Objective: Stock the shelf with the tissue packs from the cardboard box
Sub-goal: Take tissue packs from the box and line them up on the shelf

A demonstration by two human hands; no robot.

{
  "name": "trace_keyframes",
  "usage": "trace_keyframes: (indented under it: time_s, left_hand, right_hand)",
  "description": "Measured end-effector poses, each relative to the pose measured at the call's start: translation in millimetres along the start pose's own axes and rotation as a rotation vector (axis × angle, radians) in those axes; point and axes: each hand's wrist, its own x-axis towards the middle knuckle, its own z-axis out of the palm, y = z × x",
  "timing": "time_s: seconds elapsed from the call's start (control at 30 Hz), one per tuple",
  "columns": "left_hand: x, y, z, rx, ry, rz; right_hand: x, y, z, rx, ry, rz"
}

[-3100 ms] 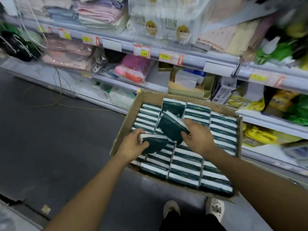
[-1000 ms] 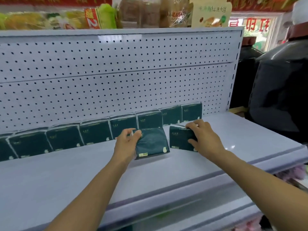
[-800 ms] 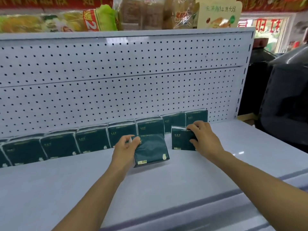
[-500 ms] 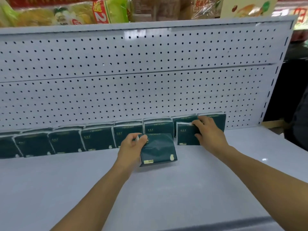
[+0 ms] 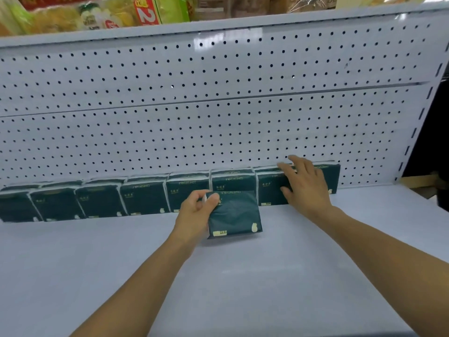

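I see my left hand (image 5: pixel 194 211) gripping a dark green tissue pack (image 5: pixel 234 216) by its left edge, thumb and fingers curled round it, the pack tilted just above the white shelf (image 5: pixel 218 276). Beyond those fingers a row of tissue packs (image 5: pixel 143 199) stands upright against the pegboard back panel (image 5: pixel 218 117). My right hand (image 5: pixel 305 184) lies with straight, spread fingers on the pack near the right end of the row (image 5: pixel 271 190), holding nothing. Right of those fingertips one last pack (image 5: pixel 331 177) ends the row
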Motion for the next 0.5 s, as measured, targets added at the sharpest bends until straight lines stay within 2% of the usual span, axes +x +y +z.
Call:
trace_keyframes:
  time_s: [0.07,0.1,0.17,0.23,0.37,0.5]
  left_hand:
    - [1,-2,5,0.024,-0.039,0.023]
    - [2,-3,9,0.039,-0.060,0.033]
    - [3,-5,23,0.061,-0.107,0.054]
    - [2,-4,42,0.057,-0.167,0.060]
    - [1,0,77,0.139,-0.267,0.128]
    - [14,5,94,0.605,-0.024,0.475]
  right_hand:
    - [-7,-11,-14,0.183,0.110,-0.047]
    - [-12,-19,-24,0.299,0.086,-0.102]
    - [-24,-34,-43,0.443,-0.126,-0.213]
    - [-36,-40,-51,0.403,-0.314,-0.264]
    - [-51,-6,-51,0.217,-0.291,-0.251]
    - [-57,50,-53,0.129,-0.241,-0.192]
